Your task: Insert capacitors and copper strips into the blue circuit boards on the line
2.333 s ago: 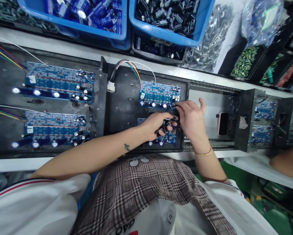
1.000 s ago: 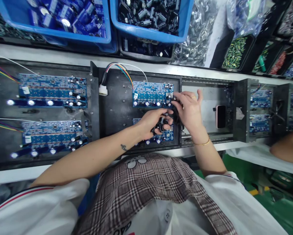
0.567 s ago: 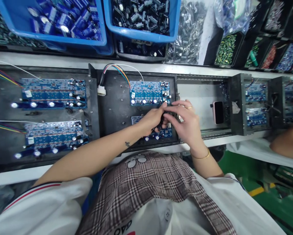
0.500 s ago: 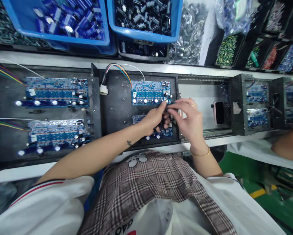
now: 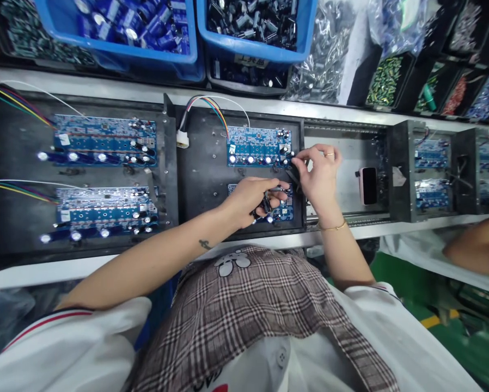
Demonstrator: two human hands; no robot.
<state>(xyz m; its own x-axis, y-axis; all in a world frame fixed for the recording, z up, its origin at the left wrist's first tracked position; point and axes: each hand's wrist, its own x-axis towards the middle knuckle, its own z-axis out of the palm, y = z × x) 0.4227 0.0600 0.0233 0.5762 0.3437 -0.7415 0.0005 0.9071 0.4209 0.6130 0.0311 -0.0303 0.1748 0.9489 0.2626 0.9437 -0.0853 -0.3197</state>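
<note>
My left hand (image 5: 250, 200) is curled around several small black capacitors (image 5: 266, 203), palm partly upward, over the lower blue circuit board (image 5: 286, 211) and hiding much of it. At the right lower corner of the upper circuit board (image 5: 258, 146), the thumb and finger of my right hand (image 5: 320, 174) are closed in a pinch on a small black capacitor, mostly covered by the fingertips. White-topped capacitors (image 5: 250, 160) stand in a row along that board's near edge. Both boards lie in a black tray (image 5: 199, 185).
Another tray at left holds two circuit boards (image 5: 105, 141) with wires. Blue bins (image 5: 163, 57) of capacitors stand behind the line. A phone (image 5: 367, 185) lies right of my tray. Small-parts bins (image 5: 385, 81) are at back right. Another person's arm (image 5: 475, 245) shows at far right.
My hands have moved apart. The right one has gone up to the upper board's corner, while the left has dropped slightly toward me. The whole view has shifted a little.
</note>
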